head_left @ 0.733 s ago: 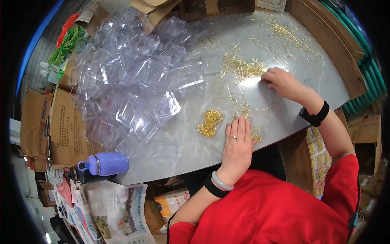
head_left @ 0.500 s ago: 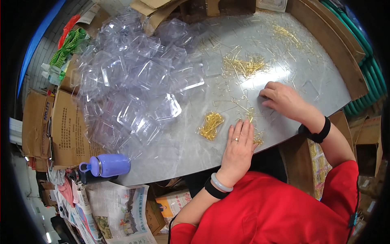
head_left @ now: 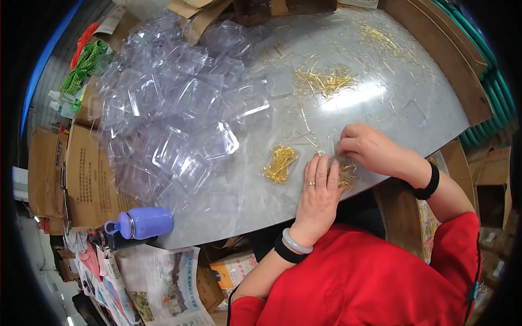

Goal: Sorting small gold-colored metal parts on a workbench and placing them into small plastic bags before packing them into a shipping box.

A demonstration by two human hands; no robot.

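My left hand [head_left: 317, 202] lies flat at the table's near edge, fingers stretched out, with a ring on one. Beside its index finger is a small heap of gold wire hooks [head_left: 348, 176]. My right hand [head_left: 367, 148] is just above that heap, its fingers curled and pressed together near the left fingertips; what they hold, if anything, is hidden. To the left of my left hand sits a neat bundle of gold hooks [head_left: 280, 164], apparently in a clear tray. Loose hooks [head_left: 300, 138] lie beyond my fingertips, and a larger pile of hooks [head_left: 324, 82] is farther back.
A big heap of clear plastic clamshell packs [head_left: 179, 108] covers the table's left side. A purple bottle [head_left: 145, 223] stands at the near left edge. Cardboard strips [head_left: 440, 60] border the far right side. More scattered hooks [head_left: 380, 39] lie at the back.
My right hand has moved left and nearer to me, from the open tabletop to the heap beside my left hand. The left hand has stayed nearly in place.
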